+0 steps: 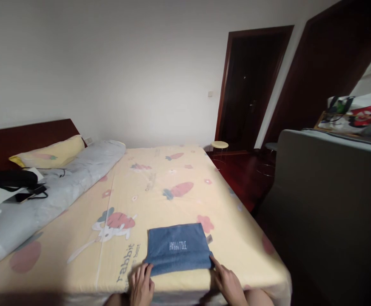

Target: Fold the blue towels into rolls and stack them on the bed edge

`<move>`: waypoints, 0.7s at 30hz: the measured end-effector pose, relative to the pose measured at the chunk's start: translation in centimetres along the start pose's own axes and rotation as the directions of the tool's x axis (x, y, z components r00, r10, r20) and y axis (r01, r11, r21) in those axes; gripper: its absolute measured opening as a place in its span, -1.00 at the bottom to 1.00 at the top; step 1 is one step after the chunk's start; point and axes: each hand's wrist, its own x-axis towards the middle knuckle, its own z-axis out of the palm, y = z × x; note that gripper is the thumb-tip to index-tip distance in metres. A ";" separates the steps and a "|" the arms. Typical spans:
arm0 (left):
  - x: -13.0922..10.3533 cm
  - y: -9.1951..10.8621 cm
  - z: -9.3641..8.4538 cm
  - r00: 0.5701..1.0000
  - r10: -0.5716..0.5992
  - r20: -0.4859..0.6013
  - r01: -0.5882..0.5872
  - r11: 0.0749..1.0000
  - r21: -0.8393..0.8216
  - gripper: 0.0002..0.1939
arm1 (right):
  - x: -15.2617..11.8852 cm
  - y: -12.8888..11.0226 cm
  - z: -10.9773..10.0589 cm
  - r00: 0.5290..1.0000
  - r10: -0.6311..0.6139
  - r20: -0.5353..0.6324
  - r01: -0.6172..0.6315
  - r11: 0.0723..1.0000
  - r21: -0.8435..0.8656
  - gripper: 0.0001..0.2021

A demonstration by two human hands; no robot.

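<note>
Pinching the blue cloth (179,246) near its front corners, left hand (141,285) and right hand (228,281) seemingly keep it taut. Both grips look narrow.

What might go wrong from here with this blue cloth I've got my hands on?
The left hand and right hand are at its near corners, so uneven movement could skew the blue cloth. It also lies close to the near edge of the bed, so it might slip off.

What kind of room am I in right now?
It looks like a bedroom: a large bed with a carrot-and-rabbit sheet, a dark headboard, and a yellow pillow leaning near it.
</note>
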 end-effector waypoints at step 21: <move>3.1 -2.4 -0.9 0.988 -0.144 -0.050 0.118 0.933 -0.340 -0.65 | 3.6 -2.0 -2.3 0.981 0.174 0.082 -0.178 0.983 0.050 -0.77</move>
